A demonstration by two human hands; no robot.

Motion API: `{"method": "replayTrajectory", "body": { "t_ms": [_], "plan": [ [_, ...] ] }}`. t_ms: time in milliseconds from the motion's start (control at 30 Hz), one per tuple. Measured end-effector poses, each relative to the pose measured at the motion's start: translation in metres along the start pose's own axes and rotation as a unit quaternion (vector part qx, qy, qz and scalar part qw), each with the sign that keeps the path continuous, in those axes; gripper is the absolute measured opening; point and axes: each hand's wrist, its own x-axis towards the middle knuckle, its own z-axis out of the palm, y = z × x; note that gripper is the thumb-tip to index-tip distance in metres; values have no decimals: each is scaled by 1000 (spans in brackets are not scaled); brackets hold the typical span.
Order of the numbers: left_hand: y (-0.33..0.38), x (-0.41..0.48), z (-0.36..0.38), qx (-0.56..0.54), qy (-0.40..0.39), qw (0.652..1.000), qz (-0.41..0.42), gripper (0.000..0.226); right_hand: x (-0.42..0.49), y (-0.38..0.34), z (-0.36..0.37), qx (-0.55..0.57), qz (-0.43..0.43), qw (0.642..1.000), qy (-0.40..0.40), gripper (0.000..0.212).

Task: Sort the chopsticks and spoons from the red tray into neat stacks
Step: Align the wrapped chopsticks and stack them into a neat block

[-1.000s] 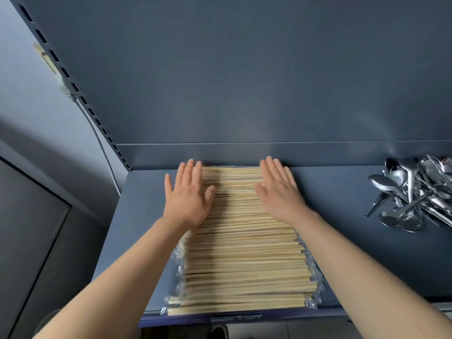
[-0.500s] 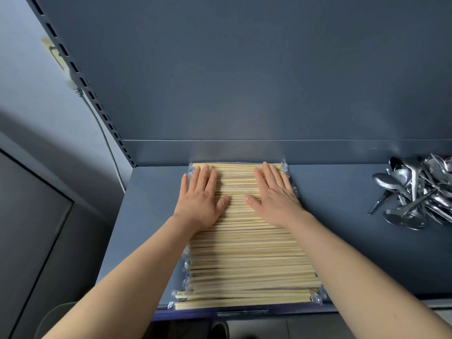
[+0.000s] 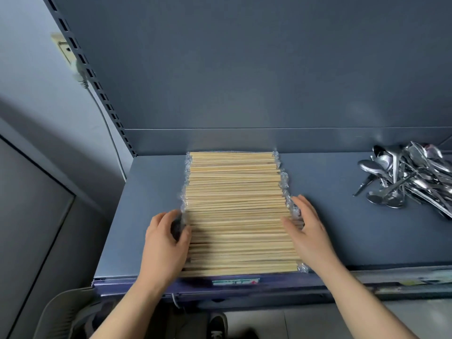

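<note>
A wide stack of wrapped wooden chopsticks (image 3: 234,204) lies on the blue-grey shelf (image 3: 330,216), running from the back wall to the front edge. My left hand (image 3: 165,243) rests against the stack's left side, fingers curved along the wrapper ends. My right hand (image 3: 307,231) lies on the right side, fingers straight, thumb on top of the sticks. A loose heap of metal spoons (image 3: 406,179) sits at the far right of the shelf. No red tray is in view.
The shelf's back wall (image 3: 244,140) stands right behind the stack. A slotted upright (image 3: 97,89) and a cable run down the left. A grey plastic basket (image 3: 61,311) sits below left; a shoe (image 3: 217,326) shows on the floor.
Both hands slid from flat on top of the stack's far part back toward me and outward, to the left and right sides of the stack.
</note>
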Motion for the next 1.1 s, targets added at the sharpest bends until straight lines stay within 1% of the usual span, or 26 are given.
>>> {"method": "replayTrajectory", "body": {
  "t_ms": [100,167,267,433,500,567,633,700,800,833,900,967,1000,1067,1100],
  "plan": [
    [-3,-8,-12,132,-9,991,-12,26,-16,4,-8,-87,6,996,29,60],
    [-5,-14,-18,177,-6,984,-15,22,-25,8,-15,-158,22,986,38,57],
    [-4,-25,-20,164,-9,986,-13,22,-36,10,-20,-217,44,975,22,46],
    [7,-39,-9,158,-26,987,18,13,-41,5,-16,-200,20,980,7,36],
    [10,-44,-6,141,-19,989,27,10,-41,5,-17,-198,12,980,7,35],
    [10,-48,-6,134,4,991,25,17,-41,5,-22,-202,10,979,16,35],
    [8,-50,-8,159,23,987,27,18,-42,5,-26,-234,17,972,32,39],
    [7,-52,-9,172,25,984,25,19,-44,6,-28,-271,29,961,35,44],
    [8,-54,-8,208,3,978,15,24,-45,7,-25,-268,23,963,8,42],
    [7,-52,-8,219,6,976,11,25,-45,8,-24,-265,18,964,4,41],
    [6,-40,-9,227,30,974,4,25,-38,6,-26,-281,17,959,20,43],
    [7,-24,-9,196,41,980,0,28,-27,3,-28,-286,18,957,40,49],
    [10,-17,-6,171,28,985,-6,33,-22,0,-26,-279,13,960,36,51],
    [14,-10,1,138,-8,990,-10,36,-13,-5,-20,-254,-4,967,10,47],
    [15,-8,5,134,-16,991,-4,31,-10,-7,-16,-238,-11,971,-5,42]
  ]
}}
